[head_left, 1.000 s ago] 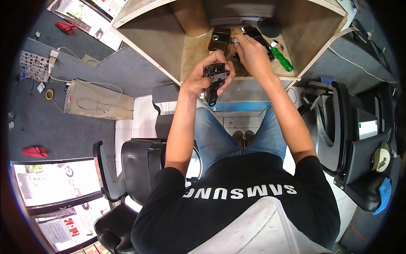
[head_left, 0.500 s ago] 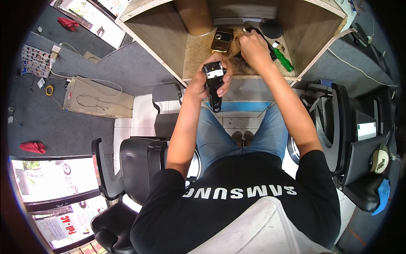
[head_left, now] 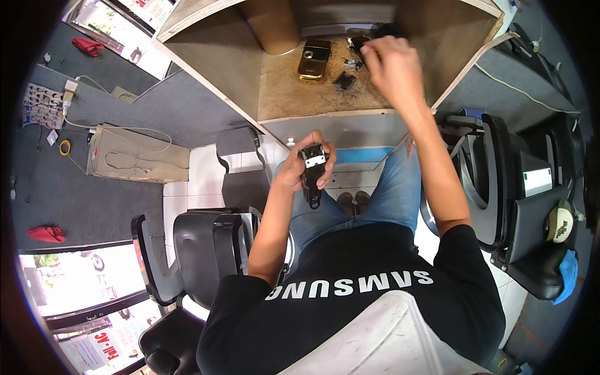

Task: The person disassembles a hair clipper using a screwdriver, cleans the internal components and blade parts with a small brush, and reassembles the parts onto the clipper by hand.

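My left hand point(head_left: 299, 167) is closed around a black hair clipper point(head_left: 314, 178) with a silvery metal plate at its head, held upright above my lap. Inside the wooden shelf box, my right hand point(head_left: 395, 70) is blurred, its fingers bent over the board. Close to its fingertips lies a black part with a light edge point(head_left: 357, 42). A small metal piece point(head_left: 354, 64) and a flat black piece point(head_left: 344, 80) sit just left of that hand. Further left is a gold-and-black clipper-like device point(head_left: 314, 60). A dark round object point(head_left: 389, 30) is partly hidden behind the fingers.
The wooden shelf box point(head_left: 209, 81) has a front edge between me and its contents, with a brown cylinder point(head_left: 272, 28) at the back left. Black salon chairs point(head_left: 203, 250) stand on both sides. A cardboard box point(head_left: 134, 153) with a cable lies left.
My left hand, holding the clipper, has come lower, away from the shelf. My right hand has shifted right, uncovering small parts; the green screwdriver is out of sight. Fewer hair clippings show.
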The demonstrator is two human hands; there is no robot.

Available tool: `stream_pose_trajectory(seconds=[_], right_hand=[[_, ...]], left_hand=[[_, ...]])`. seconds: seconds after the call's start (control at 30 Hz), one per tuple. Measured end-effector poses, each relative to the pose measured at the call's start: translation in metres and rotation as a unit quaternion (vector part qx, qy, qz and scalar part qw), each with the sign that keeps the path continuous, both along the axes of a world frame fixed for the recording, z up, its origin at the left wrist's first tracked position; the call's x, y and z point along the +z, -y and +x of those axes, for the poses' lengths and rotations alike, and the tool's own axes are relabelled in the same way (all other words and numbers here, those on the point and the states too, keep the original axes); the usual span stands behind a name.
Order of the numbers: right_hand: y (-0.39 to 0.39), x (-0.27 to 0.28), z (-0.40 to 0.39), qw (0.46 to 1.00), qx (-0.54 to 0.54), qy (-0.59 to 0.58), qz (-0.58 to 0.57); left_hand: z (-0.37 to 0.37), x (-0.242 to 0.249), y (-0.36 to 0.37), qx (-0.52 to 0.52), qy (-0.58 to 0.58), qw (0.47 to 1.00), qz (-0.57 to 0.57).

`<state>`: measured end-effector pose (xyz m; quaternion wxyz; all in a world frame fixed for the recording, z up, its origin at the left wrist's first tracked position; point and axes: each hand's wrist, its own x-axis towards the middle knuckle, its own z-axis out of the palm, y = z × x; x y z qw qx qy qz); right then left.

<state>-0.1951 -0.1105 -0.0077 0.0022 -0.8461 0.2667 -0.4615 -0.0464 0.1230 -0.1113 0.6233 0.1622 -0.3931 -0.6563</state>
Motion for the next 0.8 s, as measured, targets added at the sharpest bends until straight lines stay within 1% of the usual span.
stream_pose_trajectory(seconds=[0.03, 0.1, 0.13, 0.23, 0.27, 0.33, 0.43, 0.47, 0.57, 0.67, 0.7, 0.8], right_hand=[[0.006, 0.006, -0.016, 0.999, -0.038, -0.009, -0.009], [0.015, 0.013, -0.038, 0.997, -0.062, 0.002, 0.051], [0.016, 0.018, -0.043, 0.993, -0.038, -0.025, 0.109], [0.022, 0.003, -0.040, 0.995, -0.022, -0.071, 0.064], [0.023, 0.001, -0.041, 0.986, -0.032, -0.139, 0.091], [0.042, -0.012, -0.038, 0.978, -0.037, -0.190, 0.074], [0.064, -0.029, -0.032, 0.966, -0.030, -0.245, 0.079], [0.070, -0.032, -0.030, 0.962, -0.026, -0.260, 0.084], [0.078, -0.024, -0.028, 0.950, -0.015, -0.279, 0.142], [0.076, -0.011, -0.025, 0.927, -0.034, -0.329, 0.174], [0.079, -0.011, -0.024, 0.924, -0.034, -0.344, 0.163], [0.085, -0.011, -0.022, 0.914, -0.042, -0.379, 0.140]], left_hand=[[-0.002, -0.004, -0.004, 0.000, -0.006, 1.000, -0.003], [-0.004, -0.010, -0.007, -0.004, -0.019, 1.000, 0.000], [-0.005, -0.011, -0.007, -0.008, -0.025, 1.000, 0.001], [-0.015, -0.001, 0.001, 0.009, -0.018, 1.000, 0.019], [-0.018, 0.002, 0.005, 0.009, -0.015, 1.000, 0.011], [-0.020, 0.008, 0.014, 0.011, -0.009, 1.000, -0.003], [-0.014, 0.026, 0.024, 0.026, 0.005, 0.999, 0.032], [-0.011, 0.032, 0.027, 0.043, 0.004, 0.997, 0.061], [0.006, 0.055, 0.047, 0.093, 0.014, 0.988, 0.121], [0.026, 0.067, 0.072, 0.114, 0.043, 0.986, 0.114], [0.030, 0.074, 0.080, 0.119, 0.051, 0.985, 0.111], [0.041, 0.085, 0.099, 0.135, 0.083, 0.975, 0.154]])
